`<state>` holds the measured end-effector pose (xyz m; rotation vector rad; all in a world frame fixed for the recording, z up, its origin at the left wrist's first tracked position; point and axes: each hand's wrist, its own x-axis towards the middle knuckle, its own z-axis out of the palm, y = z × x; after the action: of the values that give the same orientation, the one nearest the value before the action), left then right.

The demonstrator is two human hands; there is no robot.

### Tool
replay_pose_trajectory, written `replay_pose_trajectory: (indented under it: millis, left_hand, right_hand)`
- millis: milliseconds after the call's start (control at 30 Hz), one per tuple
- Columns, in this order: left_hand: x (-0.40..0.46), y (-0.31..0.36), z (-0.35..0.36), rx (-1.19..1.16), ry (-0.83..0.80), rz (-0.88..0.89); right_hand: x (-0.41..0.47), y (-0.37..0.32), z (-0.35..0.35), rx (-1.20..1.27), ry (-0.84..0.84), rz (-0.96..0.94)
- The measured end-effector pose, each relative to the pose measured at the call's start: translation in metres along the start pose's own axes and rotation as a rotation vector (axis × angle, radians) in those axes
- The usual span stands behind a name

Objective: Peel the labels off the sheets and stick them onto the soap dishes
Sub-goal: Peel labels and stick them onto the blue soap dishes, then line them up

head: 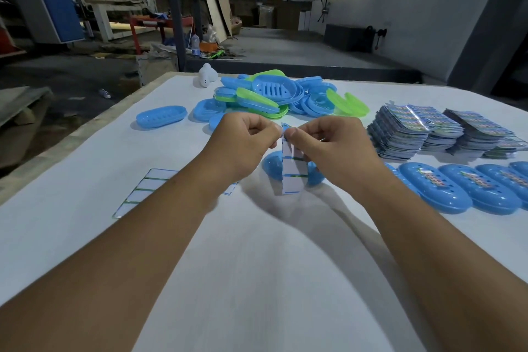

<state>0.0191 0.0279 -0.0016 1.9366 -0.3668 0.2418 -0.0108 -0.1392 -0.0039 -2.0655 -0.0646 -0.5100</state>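
The narrow white label sheet with green dividing lines point(294, 164) hangs upright in mid-air above the white bench point(257, 266), its long axis running top to bottom, its upper end held between both hands and its lower end pointing down toward the bench. Directly behind it lies a blue oval plastic soap dish point(274, 166), partly hidden.

The left hand point(243, 140) reaches in from the near left, forearm extended, fingers curled, its grip pinching the sheet's top edge at the left side. The right hand point(328, 143) comes from the near right, fingers curled, thumb and forefinger pinching the same top edge; whether a label is lifted cannot be told.

A spent white backing sheet with green lines point(143, 191) lies flat on the bench to the left, partly under the left forearm. A heap of blue and green plastic soap dishes point(274, 94) sits at the far centre, with one lone blue dish point(161, 116) to its left. Stacks of printed label sheets point(423, 128) stand at the right. Nearer, a row of blue dishes bearing labels point(457, 187) lies at the right edge.
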Motion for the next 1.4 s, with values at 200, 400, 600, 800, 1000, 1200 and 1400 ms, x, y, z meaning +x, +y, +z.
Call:
replay_pose_trajectory:
  millis: [200, 400, 600, 800, 1000, 1200, 1400]
  left_hand:
    - [-0.002, 0.000, 0.004, 0.009, -0.015, 0.046]
    - [-0.002, 0.001, 0.005, 0.013, 0.021, 0.007]
    - [0.000, 0.000, 0.001, 0.062, 0.063, -0.138]
    - [0.004, 0.003, -0.004, 0.079, 0.013, -0.329]
    - [0.009, 0.003, -0.008, 0.299, 0.001, -0.442]
    - [0.009, 0.003, -0.009, 0.500, -0.044, -0.362]
    - [0.012, -0.009, -0.020, 0.614, -0.011, -0.378]
  right_hand:
    - [-0.004, -0.008, -0.003, 0.009, -0.028, 0.011]
    - [-0.003, -0.009, -0.003, 0.048, 0.010, 0.062]
    - [-0.001, -0.009, -0.008, 0.130, 0.034, 0.156]
    - [0.000, -0.010, -0.013, 0.246, 0.032, 0.273]
    - [0.001, -0.009, -0.013, 0.259, 0.010, 0.358]
    - [0.002, -0.007, -0.010, 0.235, -0.009, 0.377]
    - [0.004, -0.005, -0.018, 0.265, 0.076, 0.365]
